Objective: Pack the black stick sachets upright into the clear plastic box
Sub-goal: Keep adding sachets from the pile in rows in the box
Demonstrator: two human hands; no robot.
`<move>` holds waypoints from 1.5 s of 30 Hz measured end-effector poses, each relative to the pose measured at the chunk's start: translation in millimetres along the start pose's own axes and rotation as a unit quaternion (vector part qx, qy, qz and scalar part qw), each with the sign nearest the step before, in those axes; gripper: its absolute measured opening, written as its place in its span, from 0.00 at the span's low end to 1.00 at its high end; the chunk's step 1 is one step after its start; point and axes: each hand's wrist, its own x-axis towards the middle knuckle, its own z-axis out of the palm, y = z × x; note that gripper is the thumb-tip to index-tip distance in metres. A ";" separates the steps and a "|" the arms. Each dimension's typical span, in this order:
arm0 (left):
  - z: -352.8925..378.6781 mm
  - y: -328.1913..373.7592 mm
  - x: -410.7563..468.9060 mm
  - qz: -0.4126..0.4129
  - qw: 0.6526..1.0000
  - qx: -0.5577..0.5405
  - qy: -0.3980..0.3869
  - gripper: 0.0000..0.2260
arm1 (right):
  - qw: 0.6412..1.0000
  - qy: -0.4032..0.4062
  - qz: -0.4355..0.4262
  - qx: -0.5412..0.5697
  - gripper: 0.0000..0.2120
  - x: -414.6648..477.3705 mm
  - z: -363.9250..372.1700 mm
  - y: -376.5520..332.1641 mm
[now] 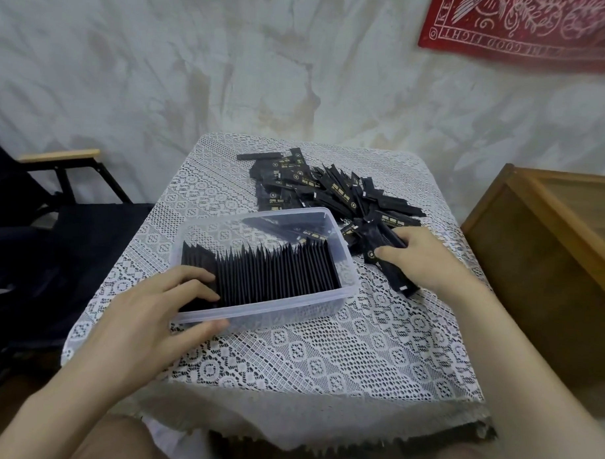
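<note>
A clear plastic box [344, 265] sits mid-table, its near side filled by a row of black stick sachets standing upright [278, 280]. A few more lie slanted in its far part. My left hand [147, 313] holds the box's near left corner, fingers over the rim against the row, thumb outside on the front wall. A loose pile of black sachets [333, 192] lies behind and right of the box. My right hand [416, 260] grips a small bunch of sachets [395, 277] at the pile's near edge, just right of the box.
A white lace cloth [324, 360] covers the small table. To the right, close to the table edge, stands a wooden crate [550, 258]. A dark folding chair [55, 200] is on the left. My knees show below the table's front edge.
</note>
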 end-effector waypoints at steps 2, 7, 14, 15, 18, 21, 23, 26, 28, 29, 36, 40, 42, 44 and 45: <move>-0.4 -0.1 -0.4 -0.002 1.000 -0.001 -0.004 0.20 | 1.000 0.001 -0.003 0.010 0.10 -2.2 0.7 -2.1; 0.3 -0.7 0.3 -0.004 1.000 -0.002 -0.005 0.21 | 0.998 0.011 0.007 0.056 0.08 -6.3 2.6 -9.7; 0.0 -0.8 -0.2 -0.005 1.000 -0.008 -0.003 0.21 | 0.995 0.027 0.012 -0.097 0.07 -4.5 8.9 9.0; 0.0 -1.0 0.3 -0.004 1.000 -0.008 -0.004 0.21 | 0.994 0.029 0.009 -0.103 0.04 -4.7 7.5 10.1; -0.3 -0.5 0.7 -0.004 1.000 -0.005 -0.007 0.22 | 0.991 0.039 -0.001 -0.126 0.03 -4.8 6.4 13.7; -0.2 -0.4 0.7 -0.005 1.000 -0.006 -0.008 0.21 | 0.991 0.058 0.000 -0.122 0.05 -7.0 8.2 10.2; 0.2 -0.6 0.5 -0.004 1.000 -0.002 -0.008 0.22 | 0.992 0.050 0.011 -0.114 0.08 -8.9 11.3 6.1; -0.4 -0.7 0.7 -0.004 1.000 -0.001 -0.009 0.22 | 0.989 0.030 0.017 -0.147 0.19 -9.8 21.2 0.4; -0.9 -0.6 1.0 -0.004 1.000 -0.001 -0.009 0.22 | 0.980 0.025 0.017 -0.197 0.22 -10.6 28.1 -2.2; -0.8 -0.6 0.9 -0.005 1.000 0.000 -0.009 0.22 | 0.978 0.021 0.021 -0.207 0.24 -9.7 30.6 -3.0; -1.6 0.0 1.0 -0.005 1.000 0.005 -0.017 0.22 | 0.984 -0.087 0.051 -0.144 0.15 -3.5 21.2 0.5; -0.2 -0.9 1.0 -0.001 1.000 0.007 -0.010 0.22 | 0.994 -0.070 0.037 -0.071 0.06 -19.4 2.2 -20.1; 0.6 -1.2 1.1 0.000 1.000 0.006 -0.005 0.22 | 1.000 -0.023 0.006 0.009 0.05 -30.2 -9.0 -42.8; 1.4 -1.2 1.1 0.002 1.000 0.005 -0.001 0.22 | 0.994 -0.018 -0.038 0.098 0.05 -43.1 -13.2 -73.3; 1.6 -1.1 1.0 0.003 1.000 0.003 0.001 0.22 | 0.990 -0.037 -0.063 0.118 0.06 -48.2 -9.8 -88.5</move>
